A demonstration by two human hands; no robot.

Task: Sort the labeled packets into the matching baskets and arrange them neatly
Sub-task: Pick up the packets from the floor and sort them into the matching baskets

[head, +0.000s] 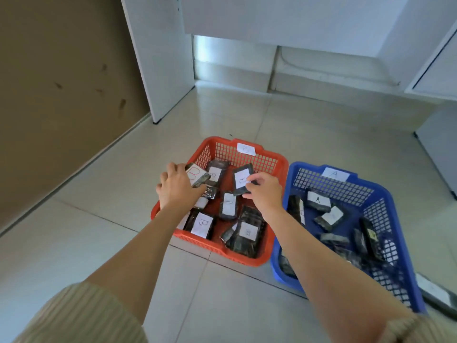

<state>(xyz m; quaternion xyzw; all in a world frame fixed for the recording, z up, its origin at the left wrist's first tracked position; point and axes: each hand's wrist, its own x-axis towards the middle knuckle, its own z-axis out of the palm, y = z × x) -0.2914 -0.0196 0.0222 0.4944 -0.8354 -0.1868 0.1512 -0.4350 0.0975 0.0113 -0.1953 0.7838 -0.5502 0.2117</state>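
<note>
From the head view, both hands are working inside the red basket (pixel 217 251), which carries a paper tag marked B (pixel 246 148) on its far rim; the left hand (pixel 176 188) has its fingers curled round a dark packet with a red B on its label (pixel 197 177), held up over the basket's far left corner; the right hand (pixel 265 191) pinches, between thumb and fingertips, the near edge of another B packet (pixel 242 180), which is tilted up toward the middle of the far side. Several more B packets lie loose on the basket floor at differing angles, one at the near left (pixel 202 225), one in the centre (pixel 228 205), one at the near right on top of other dark wrappers (pixel 247 231); none are lined up. Just beside it on the right, touching or nearly so, stands the blue basket (pixel 296 165) with its A tag (pixel 335 174); an A packet (pixel 319 200) and a white-labelled one (pixel 331 216) show there, while the remaining dark packets (pixel 333 238) lie jumbled, their labels not readable. No packets are visible on the tiled floor (pixel 222 305), so the sorting itself looks largely finished; what seems left is the tidying, in my judgement barely begun in the red basket and not yet started in the blue.
</note>
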